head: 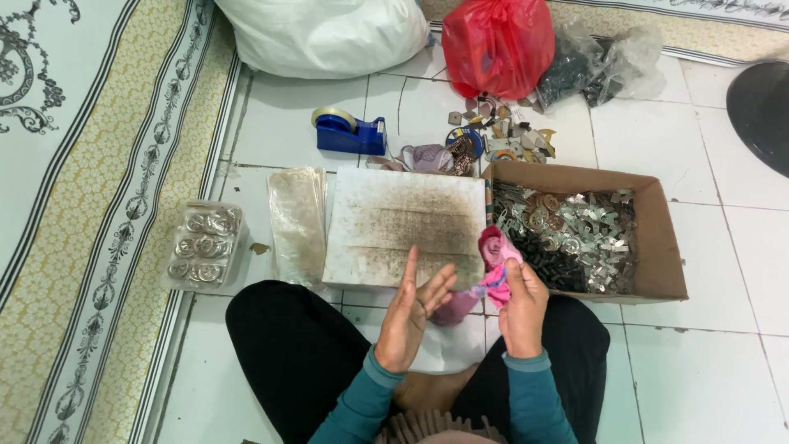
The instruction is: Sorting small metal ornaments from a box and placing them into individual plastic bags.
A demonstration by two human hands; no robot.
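The left hand (411, 316) is held flat and empty just beside the right hand (522, 304), which grips a pink cloth (496, 261) over the white board (403, 226).

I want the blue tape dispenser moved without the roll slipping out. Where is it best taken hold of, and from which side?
Grip the blue tape dispenser across its low blue body, from above. The roll sits at its left end; the body narrows toward the right end, and both long sides look free, so fingers probably fit there.
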